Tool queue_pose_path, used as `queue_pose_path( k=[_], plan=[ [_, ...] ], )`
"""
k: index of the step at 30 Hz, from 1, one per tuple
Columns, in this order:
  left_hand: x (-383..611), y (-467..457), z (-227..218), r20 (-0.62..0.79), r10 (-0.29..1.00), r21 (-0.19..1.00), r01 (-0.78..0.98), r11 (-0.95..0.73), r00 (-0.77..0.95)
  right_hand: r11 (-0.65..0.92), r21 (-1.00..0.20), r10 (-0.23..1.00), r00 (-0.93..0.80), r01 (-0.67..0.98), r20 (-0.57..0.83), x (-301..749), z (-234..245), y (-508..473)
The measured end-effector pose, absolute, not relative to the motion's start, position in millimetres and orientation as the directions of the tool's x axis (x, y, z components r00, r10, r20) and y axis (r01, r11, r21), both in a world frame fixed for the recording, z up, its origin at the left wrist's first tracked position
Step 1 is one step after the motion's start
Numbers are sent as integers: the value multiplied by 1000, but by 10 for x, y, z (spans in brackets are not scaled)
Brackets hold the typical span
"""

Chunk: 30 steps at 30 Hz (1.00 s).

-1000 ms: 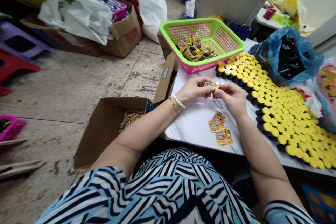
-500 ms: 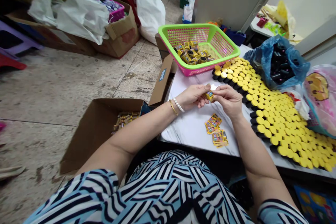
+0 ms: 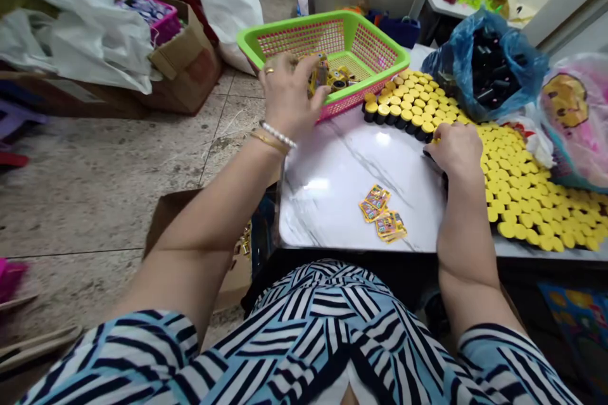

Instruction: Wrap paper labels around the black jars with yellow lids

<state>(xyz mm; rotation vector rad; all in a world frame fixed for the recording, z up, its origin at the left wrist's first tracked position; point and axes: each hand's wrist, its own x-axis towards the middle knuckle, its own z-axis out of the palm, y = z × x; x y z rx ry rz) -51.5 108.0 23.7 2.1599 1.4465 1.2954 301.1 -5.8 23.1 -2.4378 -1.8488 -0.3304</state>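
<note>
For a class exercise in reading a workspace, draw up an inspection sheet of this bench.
Surface: marble-patterned tabletop.
Job's things: printed yellow sachets on it; yellow-capped black tubes massed alongside; yellow packets in a green-and-pink plastic basket.
Clutter: blue plastic bag of black items.
Hands: left hand grasps a packet over the basket; right hand against the tubes.
Cables: nothing seen.
Surroundings: tiled floor, cardboard box, white plastic bag.
</note>
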Motion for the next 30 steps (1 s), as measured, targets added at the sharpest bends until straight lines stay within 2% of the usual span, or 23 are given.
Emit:
queue_pose_path(
  k=[2,4,6,9,11,14,18,20,22,24,26,28,30],
  plan=[
    [-322,671,62,643,743,567,535,-626,188,-248,98,955,226,964,192,2952,193,-57],
    [-102,211,-125,647,658,512,420,-749,386,-231,106,960,209,967,185,2909,167,-60],
    [81,-112,-284,496,592,514,334,-790,635,-214,110,965,192,971,181,2892,148,-67],
    [218,-222,-414,292,585,572,352,-741,757,-193,111,972,174,975,159,2893,144,-85],
    [227,-162,-428,250,609,585,383,-715,753,-182,97,976,168,978,138,2888,162,-96],
    [199,-106,-402,261,634,582,405,-705,728,-144,36,981,138,989,138,2830,194,-101],
    [219,-141,-402,283,616,573,386,-723,735,25,-56,974,-12,998,224,2646,152,-79],
    [250,-149,-418,285,612,569,383,-727,738,84,-64,977,-69,994,204,2565,111,-68],
    [258,-139,-425,287,633,611,372,-699,718,90,-61,984,-79,994,159,2521,106,-71],
    [226,-109,-406,295,679,697,335,-634,673,98,-84,976,-79,992,203,2500,164,-97],
    [157,-63,-349,319,754,781,292,-552,574,130,-177,929,-58,976,365,2466,269,-149],
    [77,-10,-258,354,828,829,264,-493,435,183,-348,877,8,919,480,2400,370,-210],
    [16,36,-152,388,866,842,260,-472,316,207,-542,916,32,814,399,2303,416,-255]
  ],
)
